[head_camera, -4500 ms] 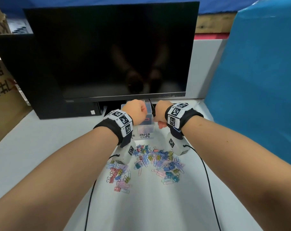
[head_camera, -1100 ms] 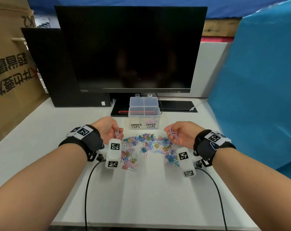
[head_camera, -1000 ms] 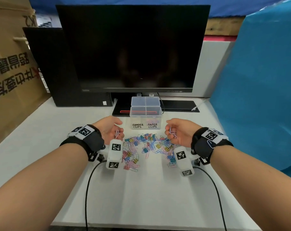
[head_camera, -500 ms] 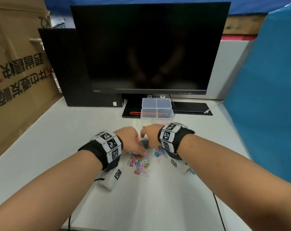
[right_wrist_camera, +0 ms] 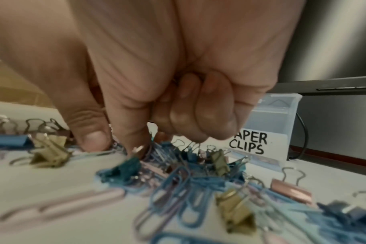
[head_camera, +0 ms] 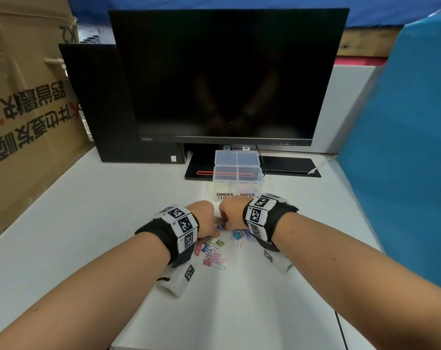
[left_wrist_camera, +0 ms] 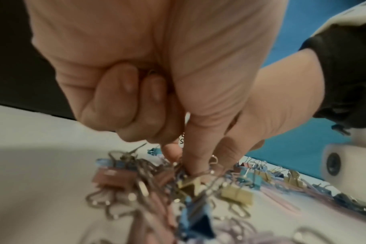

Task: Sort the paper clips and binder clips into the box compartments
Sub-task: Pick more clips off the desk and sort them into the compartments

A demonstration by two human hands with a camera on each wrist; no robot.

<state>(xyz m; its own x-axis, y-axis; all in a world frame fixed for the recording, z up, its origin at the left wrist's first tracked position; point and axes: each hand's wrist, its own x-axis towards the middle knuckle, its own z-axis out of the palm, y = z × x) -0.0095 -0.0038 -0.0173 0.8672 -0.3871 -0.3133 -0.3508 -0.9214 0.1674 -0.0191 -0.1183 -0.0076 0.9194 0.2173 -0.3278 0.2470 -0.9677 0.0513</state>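
Observation:
A pile of coloured paper clips and binder clips (head_camera: 214, 251) lies on the white table in front of a clear compartment box (head_camera: 251, 173) labelled BINDER CLIPS and PAPER CLIPS. Both hands are palm down over the pile, side by side. My left hand (head_camera: 204, 218) reaches its thumb and forefinger into the pile (left_wrist_camera: 236, 193) and pinches a binder clip's wire handle (left_wrist_camera: 182, 162), the other fingers curled. My right hand (head_camera: 230, 214) presses thumb and forefinger onto the clips (right_wrist_camera: 119, 146). Its curled fingers hold paper clips whose wires (right_wrist_camera: 191, 142) stick out. The box (right_wrist_camera: 278, 115) stands just behind.
A dark monitor (head_camera: 227, 77) stands behind the box on a black base (head_camera: 287, 165). A black computer case (head_camera: 95, 102) and a cardboard carton (head_camera: 25, 109) are on the left, a blue panel (head_camera: 403, 135) on the right. A black cable (head_camera: 340, 332) runs off the front right.
A second ago both hands were apart, palms up, showing clips. They have turned palm down and come together over the pile, fingertips now among the clips.

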